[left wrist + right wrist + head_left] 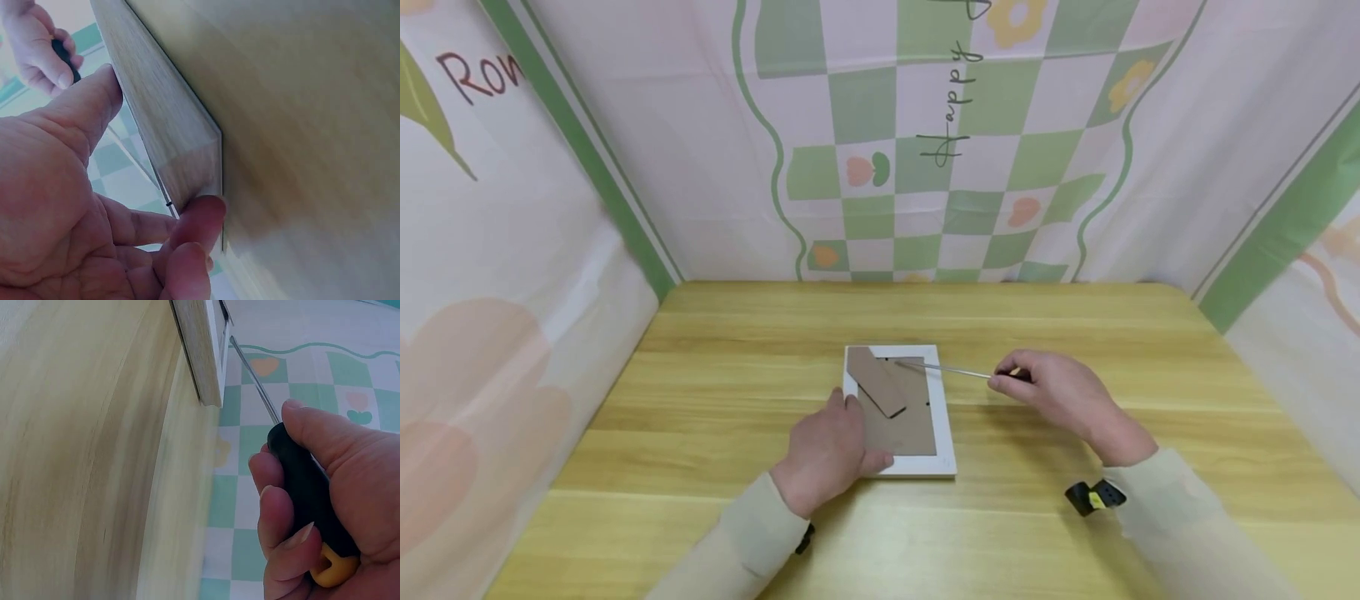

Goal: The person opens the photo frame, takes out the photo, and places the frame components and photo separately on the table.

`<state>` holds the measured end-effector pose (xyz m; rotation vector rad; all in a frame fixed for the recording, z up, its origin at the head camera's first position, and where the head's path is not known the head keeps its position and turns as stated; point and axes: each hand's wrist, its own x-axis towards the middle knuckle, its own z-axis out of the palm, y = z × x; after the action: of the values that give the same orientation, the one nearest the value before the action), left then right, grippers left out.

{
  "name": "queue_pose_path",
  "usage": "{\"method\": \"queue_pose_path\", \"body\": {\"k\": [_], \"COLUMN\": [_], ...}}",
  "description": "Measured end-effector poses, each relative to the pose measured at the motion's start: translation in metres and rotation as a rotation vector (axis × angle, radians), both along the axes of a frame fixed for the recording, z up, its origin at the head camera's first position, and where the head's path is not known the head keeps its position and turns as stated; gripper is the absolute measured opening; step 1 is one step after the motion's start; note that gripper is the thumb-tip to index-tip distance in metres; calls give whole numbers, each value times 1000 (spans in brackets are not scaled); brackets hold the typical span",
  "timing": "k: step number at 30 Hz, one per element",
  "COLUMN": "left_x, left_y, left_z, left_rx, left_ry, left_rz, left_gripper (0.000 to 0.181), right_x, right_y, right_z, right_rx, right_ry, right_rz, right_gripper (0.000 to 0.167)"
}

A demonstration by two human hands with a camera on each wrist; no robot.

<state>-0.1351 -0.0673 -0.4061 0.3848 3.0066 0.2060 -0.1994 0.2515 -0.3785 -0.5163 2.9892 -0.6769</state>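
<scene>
At the wooden table (pixel 722 367), left fingers (pixel 195 225) hold a white frame (pixel 925 465) while right fingers (pixel 276 512) grip a screwdriver (pixel 303 478).

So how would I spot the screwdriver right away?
Find the table, then the white frame on it. To its right, the right hand grips the screwdriver; unlike the flat frame, it has a thin metal shaft and a dark, yellow-ended handle.

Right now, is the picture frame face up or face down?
Face down: the picture frame shows its brown backing and stand on top.
</scene>
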Motion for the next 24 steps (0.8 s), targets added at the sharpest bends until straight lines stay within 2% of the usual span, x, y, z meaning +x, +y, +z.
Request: {"method": "queue_pose_path", "body": {"k": [5,10,16,24], "left_x": [0,-7,-13,-16], "left_y": [-1,-4,-6,-6], "left_z": [-1,-4,-4,-3], "left_rx": [-6,25,85,83], "left_ry": [45,63,17,-17], "left_rz": [-10,-30,-52,-71], "left_gripper": [102,113,117,116], "right_x": [1,1,1,0], "right_y": [-2,-5,-10,-13], "right_z": [-1,-1,0,-1], "right_rx": [14,31,62,75], "right_ry": [21,54,66,71], "right_rz": [5,13,23,21], "right_gripper": [23,20,21,20]}}
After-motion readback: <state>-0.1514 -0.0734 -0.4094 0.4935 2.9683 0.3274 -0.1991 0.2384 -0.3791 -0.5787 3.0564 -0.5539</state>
